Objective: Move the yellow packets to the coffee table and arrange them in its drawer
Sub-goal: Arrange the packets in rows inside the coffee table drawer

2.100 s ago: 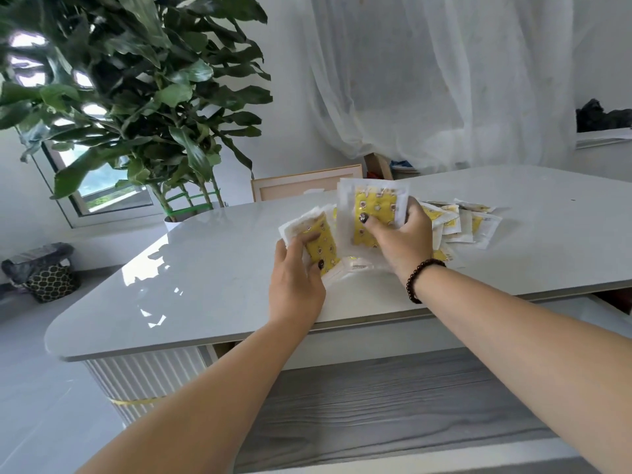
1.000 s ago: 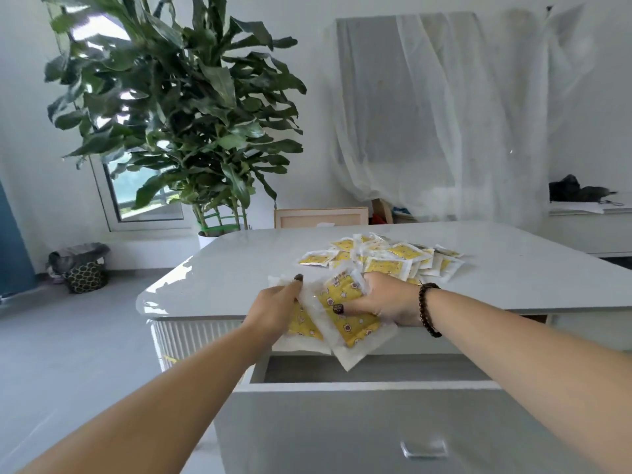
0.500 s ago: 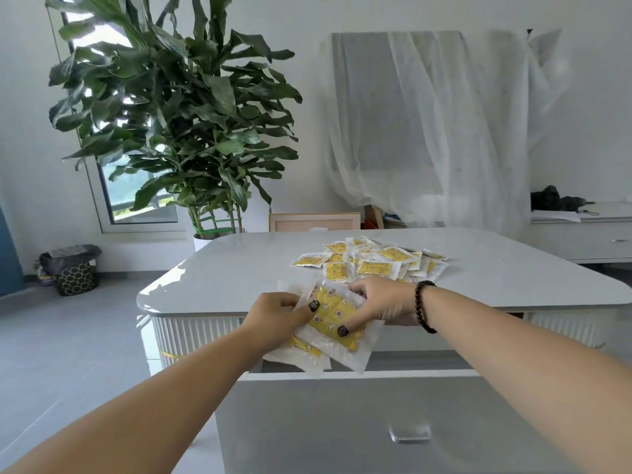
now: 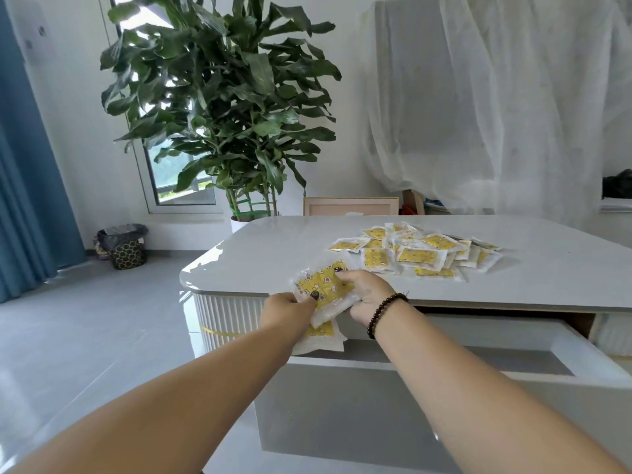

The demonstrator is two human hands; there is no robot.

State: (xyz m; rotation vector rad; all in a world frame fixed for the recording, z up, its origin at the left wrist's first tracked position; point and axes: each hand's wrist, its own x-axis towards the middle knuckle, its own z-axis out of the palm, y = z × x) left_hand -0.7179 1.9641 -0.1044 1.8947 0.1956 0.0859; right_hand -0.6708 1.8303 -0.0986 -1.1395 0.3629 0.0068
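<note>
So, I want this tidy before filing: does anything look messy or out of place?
Yes. The loose pile of yellow packets sprawls overlapping and askew on the white coffee table top. The open white drawer shows no packets inside; both hands hold a small uneven stack.

No text, number or brand can be read anywhere. The yellow packets (image 4: 415, 254), both the pile at centre right of the frame and the few held at centre, carry only small flower-like printed figures, too small to make out any lettering.
</note>
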